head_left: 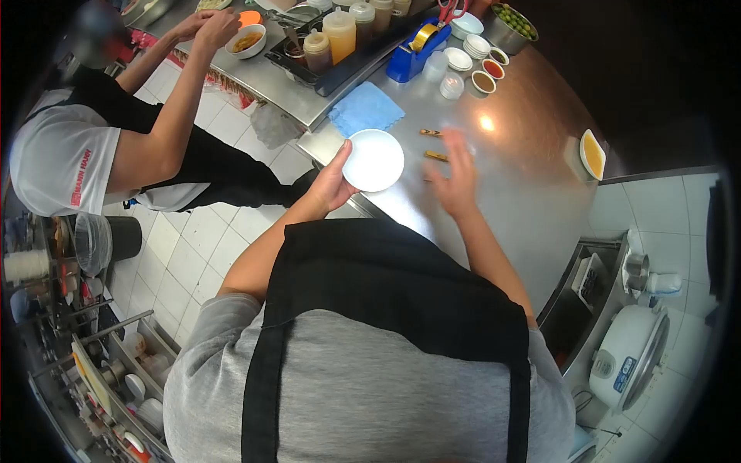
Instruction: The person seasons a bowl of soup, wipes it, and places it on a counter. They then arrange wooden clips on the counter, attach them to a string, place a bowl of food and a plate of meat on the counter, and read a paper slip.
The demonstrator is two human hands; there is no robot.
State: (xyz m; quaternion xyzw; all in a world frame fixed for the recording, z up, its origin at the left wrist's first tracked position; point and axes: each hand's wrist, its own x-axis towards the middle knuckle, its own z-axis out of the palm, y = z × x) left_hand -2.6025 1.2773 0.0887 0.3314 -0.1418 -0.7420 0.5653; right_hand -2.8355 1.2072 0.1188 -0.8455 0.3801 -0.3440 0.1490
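A small round white plate (373,160) is gripped at its left edge by my left hand (333,184), thumb on top, above the counter's near edge. My right hand (455,177) is apart from the plate, its fingers stretched out and slightly blurred over the steel counter. Close to those fingers lie two small thin gold-brown items, an upper one (431,132) and a lower one (436,156); their kind is not clear. A folded blue cloth (366,108) rests just beyond the plate.
On the steel counter (532,147) are a blue tape dispenser (417,52), small sauce bowls (484,82), a white dish of yellow sauce (592,154) and a tray of squeeze bottles (340,35). A co-worker (139,147) stands at the left, hands near a food bowl (247,42). A rice cooker (629,359) sits lower right.
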